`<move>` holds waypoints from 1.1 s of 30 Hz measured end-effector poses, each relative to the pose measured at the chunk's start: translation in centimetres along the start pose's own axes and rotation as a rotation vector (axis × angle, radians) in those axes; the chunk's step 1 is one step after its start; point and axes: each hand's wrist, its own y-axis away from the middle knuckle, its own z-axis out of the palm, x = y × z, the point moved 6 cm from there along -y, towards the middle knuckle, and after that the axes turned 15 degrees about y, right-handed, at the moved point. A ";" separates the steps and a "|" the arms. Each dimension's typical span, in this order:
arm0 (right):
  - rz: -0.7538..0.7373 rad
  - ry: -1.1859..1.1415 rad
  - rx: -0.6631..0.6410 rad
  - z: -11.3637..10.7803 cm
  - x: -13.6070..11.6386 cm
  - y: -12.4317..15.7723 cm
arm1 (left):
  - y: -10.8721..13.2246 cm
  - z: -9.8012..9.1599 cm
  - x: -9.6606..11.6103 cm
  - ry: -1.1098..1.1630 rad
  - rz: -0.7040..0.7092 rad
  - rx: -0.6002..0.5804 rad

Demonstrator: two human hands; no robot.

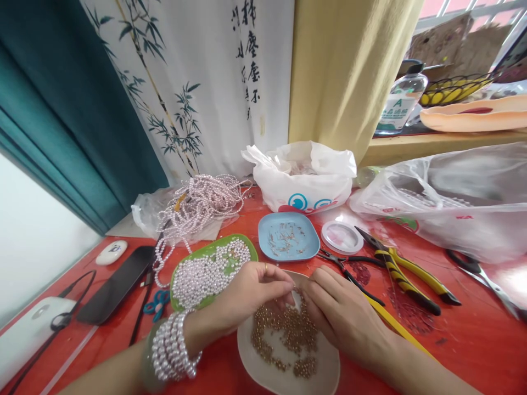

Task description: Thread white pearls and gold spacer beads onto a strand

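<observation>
So, loads of tiny gold beads [294, 332], shiny, sitting in loose clumps on a whitish tray [247, 356] at the near middle of the red table [358, 378]. Left hand [263, 288] has its grip pressed together at thumb and index over the far part of the tray, can't tell on what. Right hand's [335, 296] grip is curled over the right rim, fingertips hidden, so no clue whether it's pinching anything. Both hands block some beads. Far left of them: a green tray [252, 249] of pale pearl beads [201, 280]. Farther off, a blue tray [272, 222] with thin metal bits; right, yellow-black pliers [395, 271]. Far right, a bottle [399, 104] labelled "A", smaller print too blurry.
</observation>
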 end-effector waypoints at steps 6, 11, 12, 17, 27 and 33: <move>-0.002 0.007 0.003 0.0 -0.1 0.0 | 0.0 0.0 0.2 -0.031 0.017 -0.006; -0.002 0.017 0.043 -0.4 -0.1 -0.1 | 0.0 0.1 -0.2 0.029 0.003 -0.017; -0.004 0.019 0.050 -0.5 -0.2 -0.1 | 0.0 0.1 -0.3 0.044 -0.005 -0.017; -0.010 0.028 0.067 -0.6 -0.2 -0.3 | 0.0 0.1 -0.6 0.102 -0.054 -0.002; -0.039 0.059 0.078 -0.5 -0.4 -0.2 | 0.3 0.4 -0.6 0.211 -0.143 0.003; -0.031 0.062 0.058 -0.5 -0.3 -0.1 | 0.3 0.4 -0.5 0.198 -0.130 -0.005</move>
